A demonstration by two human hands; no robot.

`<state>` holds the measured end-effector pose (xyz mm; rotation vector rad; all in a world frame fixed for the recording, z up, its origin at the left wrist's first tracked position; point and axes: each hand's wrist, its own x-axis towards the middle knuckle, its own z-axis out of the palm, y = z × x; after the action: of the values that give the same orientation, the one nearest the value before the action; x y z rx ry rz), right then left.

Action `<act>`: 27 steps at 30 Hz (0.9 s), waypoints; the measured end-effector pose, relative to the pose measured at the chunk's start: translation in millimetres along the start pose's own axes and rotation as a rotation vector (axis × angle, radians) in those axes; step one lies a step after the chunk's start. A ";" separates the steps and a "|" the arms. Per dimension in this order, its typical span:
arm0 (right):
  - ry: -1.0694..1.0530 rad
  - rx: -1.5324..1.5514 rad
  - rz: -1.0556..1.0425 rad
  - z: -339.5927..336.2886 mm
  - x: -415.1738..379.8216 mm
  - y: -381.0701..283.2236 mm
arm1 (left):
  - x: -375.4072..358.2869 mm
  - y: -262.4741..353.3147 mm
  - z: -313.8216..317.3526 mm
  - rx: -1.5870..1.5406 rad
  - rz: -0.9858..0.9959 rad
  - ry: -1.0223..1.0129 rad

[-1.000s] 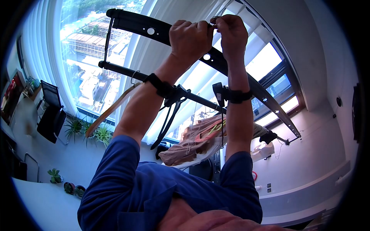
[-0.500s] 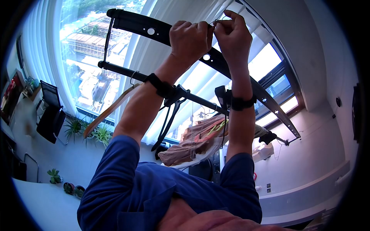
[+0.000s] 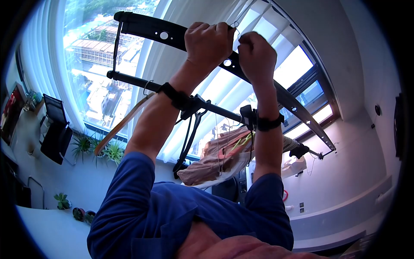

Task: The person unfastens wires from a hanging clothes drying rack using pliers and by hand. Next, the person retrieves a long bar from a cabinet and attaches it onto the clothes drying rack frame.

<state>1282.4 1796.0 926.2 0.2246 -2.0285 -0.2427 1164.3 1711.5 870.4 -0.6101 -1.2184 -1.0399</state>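
Observation:
My left hand [image 3: 209,45] is closed with its fingers over the long black flat bar [image 3: 144,29], which has round holes along it. Close beside it, my right hand [image 3: 257,54] is curled shut at a thin metal wire [image 3: 236,31] that loops up between the two hands. The right fingertips are partly hidden. Below runs a black round rail [image 3: 137,80], joined to the bar at its left end. A wooden hanger [image 3: 123,125] hooks onto the rail near my left forearm, and a black hanger [image 3: 189,140] hangs close by. Black straps circle both wrists.
Brownish clothes [image 3: 215,162] hang under the rail. White curtains [image 3: 49,56] frame a tall window with buildings outside. Potted plants [image 3: 113,152] stand along the window's base, and a black chair [image 3: 56,134] is at the left. A pale wall [image 3: 345,159] rises at the right.
My right hand has moved down and slightly left, and its raised index finger has curled in. More of the wire shows between the hands. My left hand and the bar have shifted slightly left.

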 end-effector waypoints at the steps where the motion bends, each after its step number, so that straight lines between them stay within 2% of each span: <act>1: 0.008 -0.027 -0.030 -0.1 -3.5 0.1 | 0.4 0.4 -0.4 -0.003 0.015 0.016; 6: 0.073 -0.096 -0.091 -19.0 -4.6 -8.8 | 1.7 3.1 -1.5 -0.023 0.058 0.033; 8: -0.029 0.118 0.037 -26.4 -9.2 -21.1 | 1.9 2.8 -1.6 -0.013 0.051 0.063; 12: -0.030 0.171 0.093 -27.8 -16.0 -31.9 | 4.2 5.1 -8.9 -0.053 0.066 0.035; 13: 0.070 0.201 -0.016 -22.8 -16.0 -28.6 | 3.6 2.9 -7.8 -0.053 0.064 0.053; 16: 0.164 0.297 -0.122 -15.6 -17.3 -19.0 | 2.8 2.7 -2.9 -0.043 0.069 0.072; 20: 0.171 0.215 -0.203 -15.4 -18.4 -23.8 | 1.5 2.3 -2.3 -0.021 0.079 0.093; 26: 0.342 0.194 -0.307 -3.0 -4.2 -17.1 | 2.3 1.7 -1.7 -0.040 0.115 0.135; 27: 0.269 0.654 -0.118 1.4 -7.7 -14.8 | 2.2 1.3 -0.6 -0.037 0.120 0.135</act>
<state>1285.4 1783.8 915.0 0.7427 -1.7683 0.3737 1165.8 1710.9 872.5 -0.6243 -1.0346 -0.9880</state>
